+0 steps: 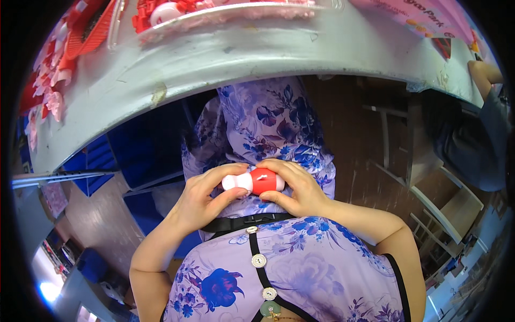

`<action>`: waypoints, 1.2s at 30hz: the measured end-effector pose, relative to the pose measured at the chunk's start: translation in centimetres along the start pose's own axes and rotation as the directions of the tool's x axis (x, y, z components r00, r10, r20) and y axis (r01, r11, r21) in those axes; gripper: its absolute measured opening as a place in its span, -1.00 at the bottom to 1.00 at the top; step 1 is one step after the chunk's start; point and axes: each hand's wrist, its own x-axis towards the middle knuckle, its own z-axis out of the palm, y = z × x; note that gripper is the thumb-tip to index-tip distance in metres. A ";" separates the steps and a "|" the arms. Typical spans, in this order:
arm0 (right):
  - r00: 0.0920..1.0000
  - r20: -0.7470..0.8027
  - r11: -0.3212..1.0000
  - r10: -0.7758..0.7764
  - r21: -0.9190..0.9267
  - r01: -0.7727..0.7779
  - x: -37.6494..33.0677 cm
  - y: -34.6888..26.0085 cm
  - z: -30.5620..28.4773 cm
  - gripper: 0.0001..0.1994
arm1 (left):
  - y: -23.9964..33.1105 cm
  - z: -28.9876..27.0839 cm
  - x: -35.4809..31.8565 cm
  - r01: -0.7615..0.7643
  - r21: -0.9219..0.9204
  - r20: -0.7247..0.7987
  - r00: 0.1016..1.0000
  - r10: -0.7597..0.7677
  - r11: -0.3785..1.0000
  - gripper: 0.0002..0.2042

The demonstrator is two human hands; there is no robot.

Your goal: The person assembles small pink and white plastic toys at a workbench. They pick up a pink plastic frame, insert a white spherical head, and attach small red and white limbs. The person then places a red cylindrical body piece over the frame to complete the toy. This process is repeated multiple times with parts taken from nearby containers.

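Observation:
A small, rounded plastic piece (265, 182), red in the middle with pale pink ends, lies sideways between my hands above my lap. My left hand (197, 199) is closed round its narrower pink end, thumb on the near side and fingers on the far side. Round the red, wider end my right hand (307, 191) is closed in the same way. Both hands are below the near edge of the table, over purple flowered clothing (268, 115). Some of the fingers are hidden behind the piece, and its exact kind cannot be made out.
Across the top runs a pale-covered worktable (230, 56). On it are a clear tray of red and pink parts (177, 12), a red basket (95, 33) and pink printed packaging (416, 15). Blue crates (140, 155) stand below; another person's arm (484, 75) and a chair (448, 206) are at right.

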 end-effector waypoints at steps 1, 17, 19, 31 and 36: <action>1.000 -0.001 1.000 -0.010 -0.022 0.010 0.2 -0.3 -0.4 -0.45 | 0.3 -0.5 0.3 0.009 0.008 0.039 0.999 -0.010 1.000 -0.58; 0.921 -0.134 0.607 0.365 0.785 -0.126 3.5 -1.0 0.5 -0.65 | 0.4 4.3 3.2 -0.155 -0.292 -0.373 0.927 0.037 0.944 -0.60; 0.916 -0.163 0.564 0.365 0.822 -0.079 3.5 -0.7 1.0 -0.65 | 0.8 5.0 3.3 -0.155 -0.248 -0.432 0.901 0.034 0.956 -0.60; 0.939 -0.046 0.369 0.342 0.925 -0.089 3.7 -2.0 0.2 -0.60 | -0.4 3.5 3.7 -0.063 -0.637 -0.322 0.927 -0.191 0.769 -0.64; 0.929 -0.089 0.386 0.360 0.920 -0.061 3.9 -2.4 0.4 -0.64 | -0.2 4.2 3.6 -0.083 -0.691 -0.331 0.920 -0.212 0.718 -0.65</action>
